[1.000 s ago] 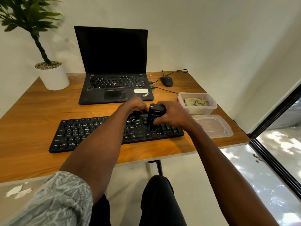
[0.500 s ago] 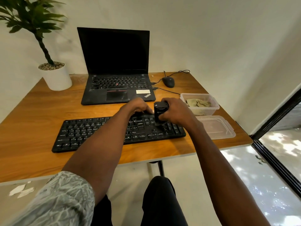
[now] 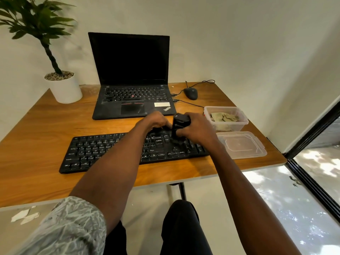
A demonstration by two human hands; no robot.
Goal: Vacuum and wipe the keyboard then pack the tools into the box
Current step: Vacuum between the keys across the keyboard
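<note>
The right hand (image 3: 196,128) is wrapped around a small black handheld vacuum (image 3: 179,126), fingers curled round its upright body, with the lower end of the tool down on the keys at the right part of a black keyboard (image 3: 110,150). Just to its left, the left hand (image 3: 156,122) rests on the back edge of the same keyboard with its fingers bent downward; whether it pinches anything or only steadies the keyboard cannot be told, since the fingertips are hidden. The keyboard lies flat near the front edge of a wooden desk (image 3: 46,129). To the right of the hands, near the desk's right edge, stands a clear plastic box (image 3: 242,124) with a crumpled greenish cloth (image 3: 224,117) lying inside it. The box's clear lid (image 3: 241,144) lies flat on the desk, just in front of the box and beside the keyboard's right end. Behind the keyboard sits an open black laptop (image 3: 132,78) with a dark screen, a wired black mouse (image 3: 191,93) to its right, and a potted plant (image 3: 62,85) in a white pot at the back left corner. Judging by this, the task is in its first stage: vacuuming is under way at the keyboard's right part. Wiping seems not yet begun, as the cloth is in the box, and packing the vacuum and closing the lid remain.
</note>
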